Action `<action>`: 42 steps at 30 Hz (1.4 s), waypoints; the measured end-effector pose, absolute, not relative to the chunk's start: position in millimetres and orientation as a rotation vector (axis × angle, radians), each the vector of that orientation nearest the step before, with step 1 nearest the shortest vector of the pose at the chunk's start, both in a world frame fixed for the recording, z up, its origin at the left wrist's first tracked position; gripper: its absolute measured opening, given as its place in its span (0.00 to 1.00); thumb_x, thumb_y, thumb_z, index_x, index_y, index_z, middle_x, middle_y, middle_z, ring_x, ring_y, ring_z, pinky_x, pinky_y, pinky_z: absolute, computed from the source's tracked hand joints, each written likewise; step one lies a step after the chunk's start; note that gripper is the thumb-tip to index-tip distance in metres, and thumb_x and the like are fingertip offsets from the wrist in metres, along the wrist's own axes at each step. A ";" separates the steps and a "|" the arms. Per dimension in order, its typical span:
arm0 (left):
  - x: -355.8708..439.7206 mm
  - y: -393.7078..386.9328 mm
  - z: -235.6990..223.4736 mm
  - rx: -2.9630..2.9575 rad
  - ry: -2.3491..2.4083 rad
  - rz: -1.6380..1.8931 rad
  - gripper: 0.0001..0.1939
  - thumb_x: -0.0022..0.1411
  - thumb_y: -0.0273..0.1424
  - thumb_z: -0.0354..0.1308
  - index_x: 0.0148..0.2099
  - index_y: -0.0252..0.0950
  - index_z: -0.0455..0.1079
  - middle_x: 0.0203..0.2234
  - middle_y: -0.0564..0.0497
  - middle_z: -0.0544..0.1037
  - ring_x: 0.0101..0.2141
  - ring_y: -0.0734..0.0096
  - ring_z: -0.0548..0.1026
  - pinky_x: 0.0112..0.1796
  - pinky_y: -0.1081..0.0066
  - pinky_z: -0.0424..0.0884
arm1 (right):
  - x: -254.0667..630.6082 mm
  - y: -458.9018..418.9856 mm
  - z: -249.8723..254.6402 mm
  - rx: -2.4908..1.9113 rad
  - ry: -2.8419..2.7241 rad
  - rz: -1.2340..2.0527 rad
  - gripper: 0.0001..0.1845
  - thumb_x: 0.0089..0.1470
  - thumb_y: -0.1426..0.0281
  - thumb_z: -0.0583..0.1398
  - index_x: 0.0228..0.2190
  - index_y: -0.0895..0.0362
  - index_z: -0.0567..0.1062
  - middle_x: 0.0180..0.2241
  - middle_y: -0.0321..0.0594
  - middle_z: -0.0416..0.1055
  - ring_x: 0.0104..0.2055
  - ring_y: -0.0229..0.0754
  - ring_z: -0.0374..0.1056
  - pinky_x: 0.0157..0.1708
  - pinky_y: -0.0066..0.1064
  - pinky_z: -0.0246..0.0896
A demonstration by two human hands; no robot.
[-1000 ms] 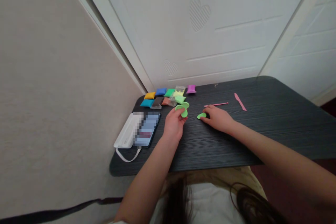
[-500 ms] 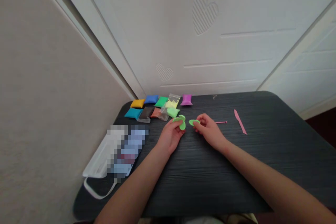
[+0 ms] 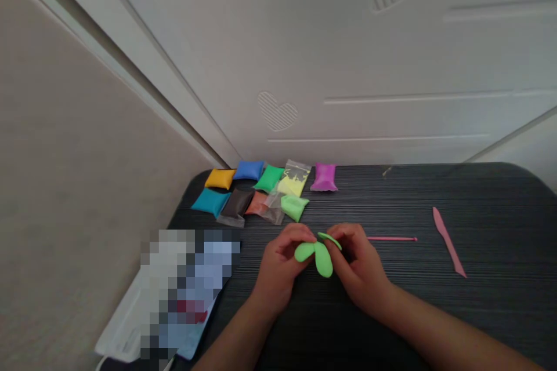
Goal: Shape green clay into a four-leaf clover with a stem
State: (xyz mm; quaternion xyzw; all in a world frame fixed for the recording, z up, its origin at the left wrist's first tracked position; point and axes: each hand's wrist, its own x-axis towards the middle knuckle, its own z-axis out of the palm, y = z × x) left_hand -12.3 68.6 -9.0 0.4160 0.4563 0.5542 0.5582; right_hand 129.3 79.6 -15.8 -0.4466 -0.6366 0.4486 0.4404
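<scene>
Between the fingers of my left hand (image 3: 278,269) is a light green clay flower piece (image 3: 322,259), its flat rounded petals joined at one point and spreading toward me. My right hand (image 3: 359,269) pinches a separate thin clay petal (image 3: 331,240) of the same green, held right beside the joined ones. Whether the two pieces touch is hard to see. Both hands are closed, close together above the dark table (image 3: 400,324). Fingers cover part of the clay. A thin pink stick tool (image 3: 394,238) lies just behind my right hand.
A pink plastic knife (image 3: 449,242) lies at the right. Behind my hands are several coloured clay packets, among them a light green packet (image 3: 295,207) and a purple packet (image 3: 324,177). A blurred-out phone (image 3: 200,295) and a white case (image 3: 126,313) sit at the left.
My right hand has lifted the loose clay petal off the table and brought it left to the flower piece in my left hand. The view has moved closer to the table.
</scene>
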 end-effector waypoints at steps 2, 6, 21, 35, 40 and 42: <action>-14.3 68.0 -8.9 1.181 1.134 1.300 0.06 0.46 0.23 0.59 0.31 0.36 0.71 0.29 0.50 0.70 0.35 0.68 0.68 0.37 0.69 0.64 | 131.6 79.4 -16.2 -1.059 -1.613 1.105 0.08 0.49 0.77 0.53 0.32 0.54 0.60 0.31 0.37 0.63 0.32 0.36 0.61 0.31 0.30 0.58; -17.8 67.1 -8.1 1.511 1.191 1.362 0.11 0.45 0.21 0.60 0.34 0.38 0.70 0.27 0.51 0.72 0.35 0.68 0.68 0.37 0.66 0.64 | 134.1 81.0 -15.0 -1.013 -1.632 1.092 0.10 0.48 0.79 0.53 0.32 0.53 0.60 0.30 0.37 0.62 0.33 0.37 0.61 0.32 0.30 0.58; -21.9 65.2 -3.9 1.906 1.269 1.449 0.12 0.44 0.21 0.60 0.33 0.38 0.67 0.31 0.51 0.72 0.38 0.67 0.67 0.37 0.63 0.66 | 138.3 83.6 -14.4 -0.917 -1.703 1.128 0.14 0.47 0.82 0.53 0.33 0.53 0.61 0.34 0.38 0.65 0.37 0.37 0.63 0.36 0.31 0.59; -17.4 61.9 -5.3 1.655 1.191 1.460 0.15 0.42 0.18 0.60 0.34 0.37 0.66 0.29 0.51 0.74 0.35 0.67 0.69 0.39 0.63 0.64 | 140.1 83.3 -11.4 -0.905 -1.775 1.150 0.12 0.47 0.80 0.53 0.34 0.53 0.61 0.32 0.36 0.66 0.35 0.36 0.63 0.35 0.30 0.59; -12.4 61.1 -3.1 1.113 1.233 1.379 0.12 0.47 0.21 0.57 0.35 0.37 0.64 0.27 0.52 0.70 0.31 0.71 0.68 0.33 0.70 0.65 | 143.1 81.5 -3.0 -0.957 -1.796 1.264 0.14 0.47 0.75 0.55 0.38 0.54 0.62 0.33 0.39 0.64 0.34 0.37 0.61 0.34 0.31 0.59; -10.1 62.4 -1.5 0.854 1.211 1.318 0.11 0.48 0.23 0.56 0.36 0.38 0.62 0.27 0.53 0.69 0.29 0.74 0.68 0.30 0.73 0.64 | 144.4 81.5 -1.7 -0.904 -1.743 1.349 0.16 0.48 0.73 0.53 0.41 0.55 0.60 0.34 0.40 0.63 0.34 0.38 0.60 0.34 0.32 0.59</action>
